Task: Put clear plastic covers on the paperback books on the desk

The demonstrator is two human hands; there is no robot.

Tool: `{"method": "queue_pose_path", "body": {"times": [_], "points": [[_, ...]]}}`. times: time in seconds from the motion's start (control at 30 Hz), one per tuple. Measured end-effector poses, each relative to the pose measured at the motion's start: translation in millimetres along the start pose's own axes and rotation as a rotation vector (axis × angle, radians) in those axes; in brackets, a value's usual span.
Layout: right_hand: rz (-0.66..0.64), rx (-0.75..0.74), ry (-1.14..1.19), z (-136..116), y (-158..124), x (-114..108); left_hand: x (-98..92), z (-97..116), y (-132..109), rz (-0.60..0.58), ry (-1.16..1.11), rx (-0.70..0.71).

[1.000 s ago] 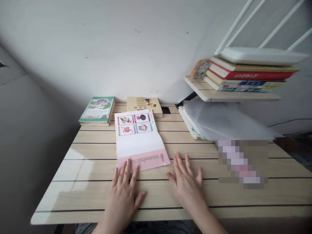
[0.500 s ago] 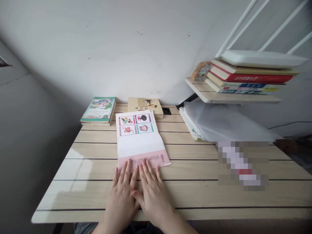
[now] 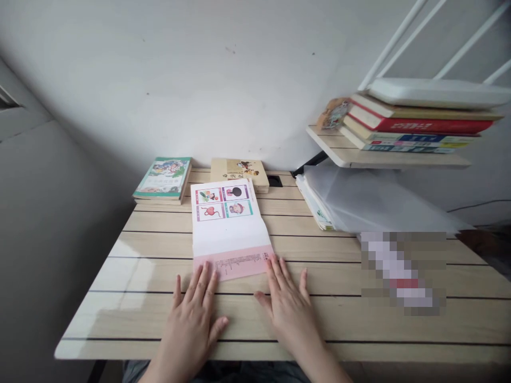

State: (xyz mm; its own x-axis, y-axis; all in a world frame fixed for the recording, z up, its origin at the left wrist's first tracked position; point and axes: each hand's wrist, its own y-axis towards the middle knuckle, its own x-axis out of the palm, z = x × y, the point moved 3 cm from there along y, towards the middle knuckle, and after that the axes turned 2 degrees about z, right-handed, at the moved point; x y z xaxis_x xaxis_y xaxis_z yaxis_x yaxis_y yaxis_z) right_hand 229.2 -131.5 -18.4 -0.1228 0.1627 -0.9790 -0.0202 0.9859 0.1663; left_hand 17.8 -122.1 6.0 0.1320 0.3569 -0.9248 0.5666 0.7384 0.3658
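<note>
An open booklet lies flat on the slatted table, with four coloured pictures on its upper part and a pink printed strip along its near edge. My left hand rests palm down with its fingers spread, fingertips on the near left corner of the pink strip. Flat at the near right corner is my right hand, its fingers also spread and the fingertips touching the strip's edge. Neither hand grips anything.
Green-edged books sit at the back left of the table, and beige books behind the booklet. On the right, a small shelf carries stacked books above a translucent plastic sheet. Nearer lies a blurred-out object.
My hands have moved apart from the middle of the booklet's near edge, the left hand to the left and the right hand to the right, uncovering the pink strip between them.
</note>
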Motion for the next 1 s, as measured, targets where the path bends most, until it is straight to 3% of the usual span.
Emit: {"method": "queue_pose_path", "body": {"times": [0.3, 0.5, 0.67, 0.77, 0.83, 0.9, 1.0], "points": [[-0.068, 0.055, 0.006, 2.6, -2.1, 1.7, -7.9, -24.2, -28.7, -0.03, 0.053, -0.105], [-0.071, 0.187, -0.044, 12.3, -5.3, -1.2, -9.8, -23.9, -24.8, -0.018, 0.062, -0.056], [-0.032, 0.225, -0.069, 18.6, -1.4, -7.0, -3.6, -35.5, -16.1, 0.019, 0.034, -0.001], [0.064, 0.196, -0.061, -5.4, 2.7, -13.8, -1.5, -41.6, -8.3, 0.04, -0.027, 0.036], [0.084, 0.05, -0.01, -36.8, 3.5, -15.2, -3.7, -42.5, -2.6, 0.06, -0.064, 0.033], [0.03, -0.193, 0.076, -71.7, 1.4, -12.3, -8.0, -41.1, 2.3, 0.069, -0.069, 0.021], [-0.05, -0.32, 0.156, -98.6, -2.7, -6.0, -14.9, -37.1, 6.5, 0.038, -0.048, 0.044]]}}
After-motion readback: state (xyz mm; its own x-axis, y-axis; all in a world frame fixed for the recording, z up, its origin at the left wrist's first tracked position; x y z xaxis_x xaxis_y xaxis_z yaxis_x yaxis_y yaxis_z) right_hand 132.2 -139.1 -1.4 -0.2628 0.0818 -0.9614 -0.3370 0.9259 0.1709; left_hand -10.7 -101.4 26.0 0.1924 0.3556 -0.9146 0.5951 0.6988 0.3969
